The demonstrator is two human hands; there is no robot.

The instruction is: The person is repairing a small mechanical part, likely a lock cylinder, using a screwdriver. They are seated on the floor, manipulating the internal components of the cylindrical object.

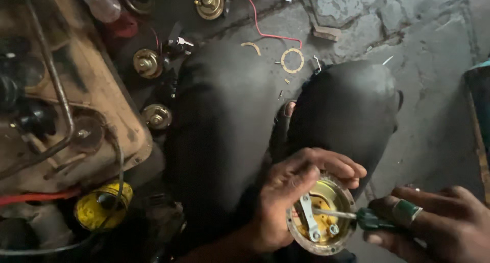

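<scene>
Left hand (291, 191) is wrapped around the round brass-coloured metal cup unit (320, 217), near edge of the scene, just over the right knee in dark trousers (347, 110). Fingers curl over the far rim and the thumb lies across the left rim, so the open face stays tilted up toward the camera and the inside is reachable.

Right hand (439, 224), green-stone ring on one finger, is clenched on the green-handled screwdriver (352, 217). Shaft runs in from the right, nearly level, tip at the grey metal strip and screws inside the cup.

Far left: three similar brass round units (148, 63) on the ground beside a worn tan machine housing (97, 84). Thin ring gasket (292, 60) and red wire (265, 30) lie on the stone paving beyond the knees.
</scene>
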